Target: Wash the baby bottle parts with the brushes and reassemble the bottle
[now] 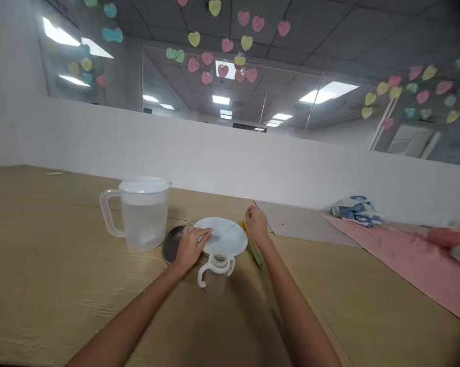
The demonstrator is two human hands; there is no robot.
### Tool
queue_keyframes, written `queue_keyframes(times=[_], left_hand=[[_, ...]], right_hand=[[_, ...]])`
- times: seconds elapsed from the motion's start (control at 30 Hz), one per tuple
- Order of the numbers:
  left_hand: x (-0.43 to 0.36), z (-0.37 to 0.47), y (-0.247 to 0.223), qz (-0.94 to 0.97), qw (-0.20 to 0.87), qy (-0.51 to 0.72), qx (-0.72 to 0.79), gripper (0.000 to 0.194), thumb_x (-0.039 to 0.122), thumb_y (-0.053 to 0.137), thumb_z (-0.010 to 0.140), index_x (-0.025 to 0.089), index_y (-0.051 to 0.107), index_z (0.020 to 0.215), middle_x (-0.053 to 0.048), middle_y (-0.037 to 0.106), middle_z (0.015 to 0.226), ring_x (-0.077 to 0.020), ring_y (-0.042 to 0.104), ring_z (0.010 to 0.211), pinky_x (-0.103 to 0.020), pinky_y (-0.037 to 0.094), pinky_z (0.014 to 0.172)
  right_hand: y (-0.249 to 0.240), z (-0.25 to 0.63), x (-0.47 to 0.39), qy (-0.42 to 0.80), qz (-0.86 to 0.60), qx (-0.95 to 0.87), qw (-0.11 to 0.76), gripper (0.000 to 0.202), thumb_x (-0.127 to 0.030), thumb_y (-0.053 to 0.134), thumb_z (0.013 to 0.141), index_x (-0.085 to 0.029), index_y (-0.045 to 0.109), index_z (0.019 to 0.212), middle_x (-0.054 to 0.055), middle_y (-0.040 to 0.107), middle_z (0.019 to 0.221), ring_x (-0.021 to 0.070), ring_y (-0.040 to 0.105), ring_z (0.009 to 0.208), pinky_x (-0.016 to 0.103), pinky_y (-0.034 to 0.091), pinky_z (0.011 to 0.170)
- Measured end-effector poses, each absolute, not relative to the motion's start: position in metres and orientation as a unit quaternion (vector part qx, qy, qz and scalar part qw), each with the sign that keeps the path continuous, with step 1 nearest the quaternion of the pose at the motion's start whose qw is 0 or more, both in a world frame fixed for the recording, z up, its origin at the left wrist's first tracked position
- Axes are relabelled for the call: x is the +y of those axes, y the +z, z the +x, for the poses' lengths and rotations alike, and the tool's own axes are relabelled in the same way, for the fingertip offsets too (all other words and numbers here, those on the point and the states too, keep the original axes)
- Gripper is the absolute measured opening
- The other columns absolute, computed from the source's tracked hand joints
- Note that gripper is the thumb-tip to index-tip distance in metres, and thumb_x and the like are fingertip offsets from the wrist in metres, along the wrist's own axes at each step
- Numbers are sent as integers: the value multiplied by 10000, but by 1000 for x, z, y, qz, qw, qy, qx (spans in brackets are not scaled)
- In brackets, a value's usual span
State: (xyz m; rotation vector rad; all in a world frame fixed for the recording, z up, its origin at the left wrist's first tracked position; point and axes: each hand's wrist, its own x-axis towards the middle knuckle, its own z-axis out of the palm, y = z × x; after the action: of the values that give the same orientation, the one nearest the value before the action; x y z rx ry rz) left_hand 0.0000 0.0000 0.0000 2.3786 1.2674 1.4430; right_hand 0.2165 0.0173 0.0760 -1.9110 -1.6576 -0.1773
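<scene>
My left hand (190, 248) is closed over the left edge of a white plate (233, 242), with a bit of something clear at its fingers; what it holds is mostly hidden. My right hand (256, 223) is raised at the plate's right side, fingers pinched. A thin straight rod (230, 230) slants across the plate between the hands, its far end at my right fingers. In front of the plate stands an open clear bottle (216, 281) with a white two-handled collar. A dark round metal dish (171, 245) lies beside my left hand.
A lidded translucent pitcher (145, 221) stands to the left. A green-and-yellow handled tool (255, 253) lies right of the plate, by my right wrist. At the right are a pink mat (401, 255) and a blue-and-white cloth (355, 210). A white wall (222, 158) bounds the table behind.
</scene>
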Motion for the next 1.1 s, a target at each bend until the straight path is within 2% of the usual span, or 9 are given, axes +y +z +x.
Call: queue_keyframes(times=[0.13, 0.33, 0.4, 0.5, 0.63, 0.7, 0.8, 0.93, 1.1], left_hand=[[-1, 3, 4, 770, 63, 477, 420, 307, 360, 444, 883, 198, 683, 987, -45, 703, 981, -206, 604, 904, -340, 423, 849], [-7, 4, 11, 767, 103, 478, 414, 285, 340, 454, 868, 210, 686, 970, -39, 702, 981, -199, 592, 897, -320, 417, 835], [-6, 5, 11, 776, 106, 469, 409, 286, 333, 446, 870, 202, 695, 924, -46, 704, 945, -200, 591, 882, -316, 415, 814], [-4, 5, 10, 789, 112, 453, 399, 304, 332, 427, 876, 189, 695, 858, -53, 700, 902, -199, 594, 860, -314, 417, 800], [-4, 3, 7, 770, 114, 483, 401, 260, 332, 468, 854, 197, 651, 981, -51, 680, 988, -193, 589, 908, -317, 420, 838], [-3, 1, 5, 750, 109, 512, 404, 227, 321, 486, 842, 199, 645, 950, -43, 676, 956, -184, 591, 890, -311, 430, 831], [-1, -4, 3, 728, 93, 548, 400, 183, 323, 518, 822, 200, 653, 824, -35, 664, 904, -180, 590, 889, -311, 432, 844], [7, -12, 0, 703, 86, 566, 421, 181, 351, 556, 791, 213, 669, 761, -35, 654, 925, -182, 597, 891, -320, 437, 856], [18, -28, -5, 695, 101, 544, 459, 273, 391, 485, 816, 191, 670, 810, -51, 665, 886, -196, 602, 866, -331, 449, 830]], right_hand=[[75, 217, 17, -40, -705, -646, 288, 227, -84, 432, 812, -91, 630, 923, 169, 645, 929, 223, 590, 904, 285, 402, 726], [82, 191, 13, 161, -524, -801, 239, 213, -257, 655, 698, -158, 682, 884, 16, 674, 807, 134, 592, 734, 215, 430, 658], [83, 180, 13, 222, -443, -833, 246, 200, -287, 631, 706, -144, 683, 837, 5, 661, 770, 130, 569, 705, 223, 421, 644], [82, 172, 14, 227, -413, -842, 263, 167, -284, 603, 711, -134, 672, 741, 0, 642, 732, 125, 539, 695, 233, 406, 658], [85, 175, 12, 257, -428, -816, 291, 178, -272, 563, 739, -127, 643, 805, 23, 639, 778, 124, 544, 714, 224, 410, 631], [89, 180, 10, 276, -443, -798, 301, 171, -234, 524, 757, -123, 616, 848, 35, 642, 788, 114, 548, 684, 213, 412, 598], [95, 186, 6, 215, -488, -800, 274, 148, -167, 509, 753, -124, 613, 850, 35, 648, 749, 106, 550, 652, 207, 409, 603], [96, 191, 3, 67, -563, -812, 142, 170, -132, 541, 731, -157, 663, 847, 37, 662, 787, 115, 563, 681, 208, 392, 627], [77, 184, 9, 62, -596, -800, 44, 182, -31, 585, 603, -145, 694, 693, 78, 679, 781, 166, 592, 700, 228, 380, 594]])
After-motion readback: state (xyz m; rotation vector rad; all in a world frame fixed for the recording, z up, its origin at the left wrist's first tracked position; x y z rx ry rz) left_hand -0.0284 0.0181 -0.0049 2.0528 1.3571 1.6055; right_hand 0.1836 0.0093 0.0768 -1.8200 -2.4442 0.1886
